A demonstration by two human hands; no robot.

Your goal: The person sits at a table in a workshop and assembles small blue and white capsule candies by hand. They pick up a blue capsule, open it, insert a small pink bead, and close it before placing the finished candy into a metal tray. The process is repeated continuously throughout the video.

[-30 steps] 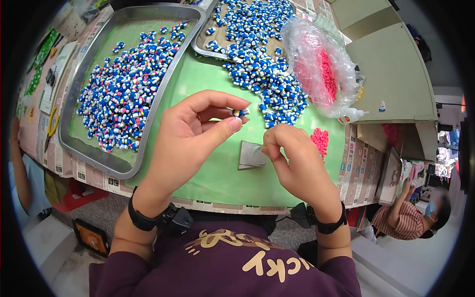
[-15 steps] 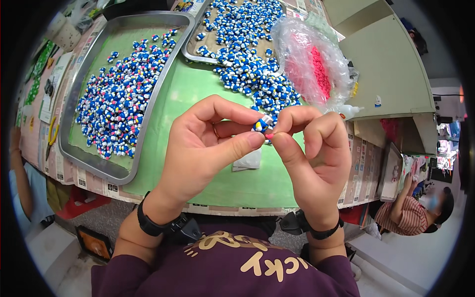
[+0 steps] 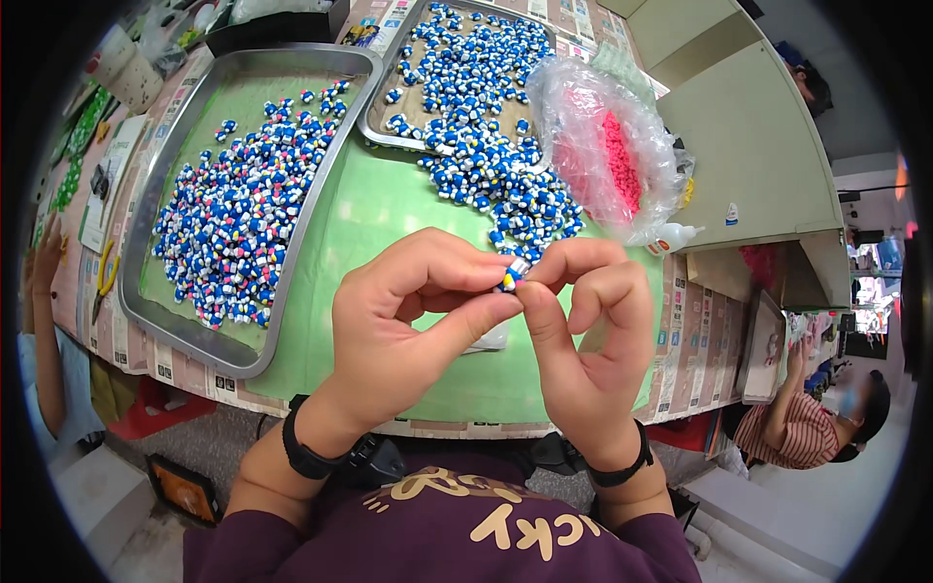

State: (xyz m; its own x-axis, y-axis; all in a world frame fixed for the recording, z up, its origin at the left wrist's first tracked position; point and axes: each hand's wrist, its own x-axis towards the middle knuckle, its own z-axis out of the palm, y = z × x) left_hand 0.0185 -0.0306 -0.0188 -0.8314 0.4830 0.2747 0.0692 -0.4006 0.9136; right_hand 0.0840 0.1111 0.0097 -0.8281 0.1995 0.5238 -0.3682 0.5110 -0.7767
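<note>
Between the thumb and fingers of my left hand is a small blue, white and yellow figurine, held over the green mat. My right hand is closed in a pinch, its thumb and index fingertips touching the figurine's right side. Whatever lies between those right fingertips is hidden. Many like figurines lie in a heap just beyond my hands. A small white piece on the mat is partly covered by my hands.
At left stands a metal tray of figurines with pink bits; another tray is behind. A plastic bag of pink pieces, a white squeeze bottle and a grey-green box are at right. Yellow-handled scissors lie far left. Other people work either side.
Both hands have come lower in the picture, closer to me. The right fingertips have closed against the figurine, and the pink piece seen at the right thumb is now out of sight.
</note>
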